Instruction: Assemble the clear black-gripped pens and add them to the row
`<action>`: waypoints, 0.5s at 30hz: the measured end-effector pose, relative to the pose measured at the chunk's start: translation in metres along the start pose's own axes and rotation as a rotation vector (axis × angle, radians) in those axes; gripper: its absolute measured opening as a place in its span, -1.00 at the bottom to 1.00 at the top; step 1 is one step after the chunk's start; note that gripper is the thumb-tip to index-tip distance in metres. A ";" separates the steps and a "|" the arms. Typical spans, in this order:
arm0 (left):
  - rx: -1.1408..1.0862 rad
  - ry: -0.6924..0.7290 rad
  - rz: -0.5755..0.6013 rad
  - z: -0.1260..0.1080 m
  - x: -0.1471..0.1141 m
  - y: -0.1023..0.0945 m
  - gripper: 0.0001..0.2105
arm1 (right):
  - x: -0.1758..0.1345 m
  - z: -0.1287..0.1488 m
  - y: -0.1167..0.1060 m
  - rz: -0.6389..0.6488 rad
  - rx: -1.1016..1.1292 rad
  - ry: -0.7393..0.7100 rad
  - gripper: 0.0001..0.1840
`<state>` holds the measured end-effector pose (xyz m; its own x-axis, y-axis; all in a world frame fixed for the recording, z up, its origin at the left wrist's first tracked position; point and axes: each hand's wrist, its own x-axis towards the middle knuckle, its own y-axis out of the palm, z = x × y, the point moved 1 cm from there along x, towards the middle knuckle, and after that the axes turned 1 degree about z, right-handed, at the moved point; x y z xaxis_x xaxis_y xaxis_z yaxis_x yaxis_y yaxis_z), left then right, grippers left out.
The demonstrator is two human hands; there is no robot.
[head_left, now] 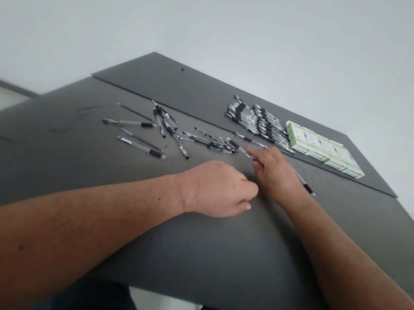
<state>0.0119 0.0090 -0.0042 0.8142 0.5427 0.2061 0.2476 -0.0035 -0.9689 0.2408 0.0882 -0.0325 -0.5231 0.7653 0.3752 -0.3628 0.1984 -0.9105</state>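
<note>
A clear pen barrel with a black grip (234,143) points up and left from the fingertips of my right hand (272,171), whose thumb and index finger pinch its near end. Close beside it, my left hand (221,188) rests low over the tabletop with its fingers curled closed. Whatever those fingers may hold is hidden. Another clear barrel with a black grip (306,186) lies partly behind my right hand. Beyond my hands is a loose cluster of pen parts (216,145), and a pen (247,138) lies just past it.
Several scattered pens (171,131) and thin refills (142,140) lie on the dark table (72,165) to the left. At the back are neat rows of pens (242,114) and green-white boxes (326,148). A raised seam crosses the table; a small dark bit (182,69) lies far back.
</note>
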 end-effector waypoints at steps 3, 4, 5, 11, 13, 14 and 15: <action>0.110 -0.161 -0.052 0.027 -0.003 -0.018 -0.75 | 0.003 -0.004 -0.027 -0.057 0.126 0.225 -0.65; 0.147 -0.217 -0.065 0.039 -0.005 -0.022 -0.73 | 0.004 -0.004 -0.034 -0.066 0.213 0.314 -0.67; 0.183 -0.278 -0.067 0.051 -0.006 -0.026 -0.72 | 0.005 -0.003 -0.039 -0.079 0.315 0.384 -0.70; 0.287 -0.546 -0.010 0.114 -0.022 -0.038 -0.68 | -0.019 0.009 -0.037 -0.170 0.746 0.422 -0.87; 0.280 -0.580 -0.013 0.124 -0.027 -0.039 -0.65 | -0.032 0.005 -0.032 -0.163 0.658 0.427 -0.85; 0.275 -0.589 -0.013 0.126 -0.029 -0.039 -0.64 | -0.038 0.002 -0.031 -0.158 0.578 0.412 -0.84; 0.271 -0.593 -0.009 0.128 -0.030 -0.038 -0.64 | -0.042 -0.003 -0.031 -0.152 0.489 0.376 -0.82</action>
<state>-0.0895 0.1006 0.0091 0.3660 0.9132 0.1791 0.0490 0.1732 -0.9837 0.2761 0.0521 -0.0209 -0.1640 0.9310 0.3262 -0.7684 0.0868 -0.6341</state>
